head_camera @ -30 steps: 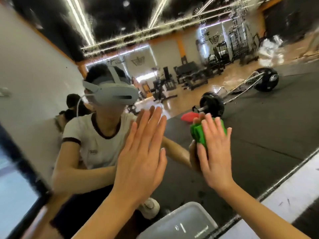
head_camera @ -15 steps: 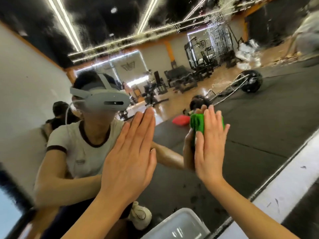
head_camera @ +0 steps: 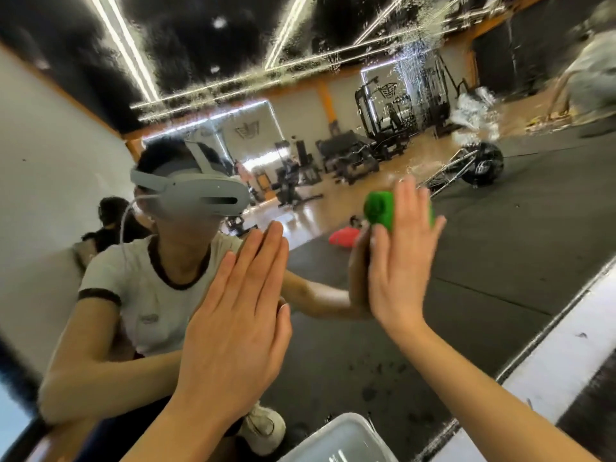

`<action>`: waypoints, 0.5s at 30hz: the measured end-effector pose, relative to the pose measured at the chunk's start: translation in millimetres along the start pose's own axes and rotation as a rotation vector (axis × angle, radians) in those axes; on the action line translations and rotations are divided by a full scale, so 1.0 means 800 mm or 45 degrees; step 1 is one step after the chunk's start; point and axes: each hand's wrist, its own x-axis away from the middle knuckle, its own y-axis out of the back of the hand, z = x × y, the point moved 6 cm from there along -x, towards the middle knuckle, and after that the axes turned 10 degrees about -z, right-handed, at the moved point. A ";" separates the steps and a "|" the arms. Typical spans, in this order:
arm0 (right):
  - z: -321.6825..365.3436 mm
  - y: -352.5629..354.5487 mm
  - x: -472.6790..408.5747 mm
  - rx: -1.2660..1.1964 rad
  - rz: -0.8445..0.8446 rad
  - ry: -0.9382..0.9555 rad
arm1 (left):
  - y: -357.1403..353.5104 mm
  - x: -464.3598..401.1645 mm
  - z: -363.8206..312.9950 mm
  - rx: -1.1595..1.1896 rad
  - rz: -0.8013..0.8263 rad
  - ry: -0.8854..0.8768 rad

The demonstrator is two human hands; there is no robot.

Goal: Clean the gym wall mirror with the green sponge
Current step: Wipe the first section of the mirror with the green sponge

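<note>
Moved: right hand (head_camera: 400, 261) and green sponge (head_camera: 380, 208) sit higher on the mirror (head_camera: 500, 278) than a second ago.
Left hand (head_camera: 233, 325): flat, fingers straight, braced on the glass.
Right grip: straight fingers pressing the sponge against the glass.
Advice: keep pressure even, overlap strokes toward the droplets above.
Near: white tub (head_camera: 340, 441).

Two hands are raised at the glass: the left hand (head_camera: 233, 315) and the right hand (head_camera: 401, 258). There is one green sponge (head_camera: 380, 208) and one wall mirror (head_camera: 483, 278). One white plastic tub (head_camera: 343, 441) sits at the bottom edge. In the reflection there is one barbell (head_camera: 466, 166), one red object (head_camera: 343, 236) on the floor, and one headset (head_camera: 193, 195).
</note>
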 end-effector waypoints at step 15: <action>0.011 -0.009 -0.027 0.016 -0.019 0.079 | -0.043 0.016 -0.051 -0.010 0.062 0.033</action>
